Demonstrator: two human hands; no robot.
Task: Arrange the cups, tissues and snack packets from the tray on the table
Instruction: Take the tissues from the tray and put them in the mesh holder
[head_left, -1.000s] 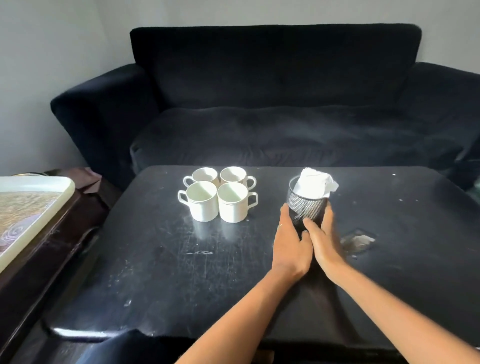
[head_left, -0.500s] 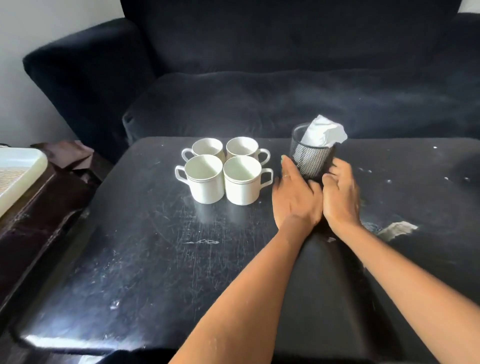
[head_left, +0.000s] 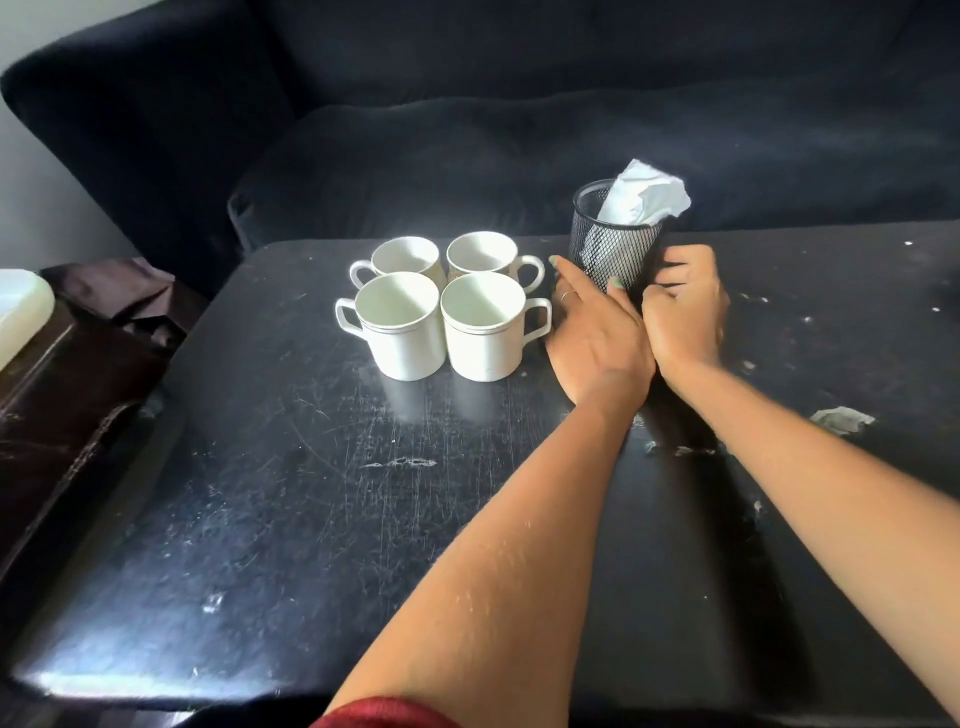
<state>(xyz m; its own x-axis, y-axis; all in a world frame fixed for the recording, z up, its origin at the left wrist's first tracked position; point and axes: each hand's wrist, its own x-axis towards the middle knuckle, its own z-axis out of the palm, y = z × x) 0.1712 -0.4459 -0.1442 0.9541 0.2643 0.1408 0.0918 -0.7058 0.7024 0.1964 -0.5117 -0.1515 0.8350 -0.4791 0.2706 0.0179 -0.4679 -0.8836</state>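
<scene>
Several white cups stand in a tight square cluster at the far middle of the black table, handles pointing outward. Just right of them, close to the table's far edge, is a black mesh tissue holder with white tissues sticking out of its top. My left hand lies on the table with straight fingers touching the holder's left and front side. My right hand curls its fingers round the holder's lower right side. No snack packets are in view.
A dark sofa runs along the table's far side. At the left edge, a corner of the pale tray rests on a dark brown side table. A pale chipped patch marks the tabletop at the right.
Both hands have slid the tissue holder away from me toward the table's far edge. My right fingers went from straight to curled. The view has tilted down and closer.
</scene>
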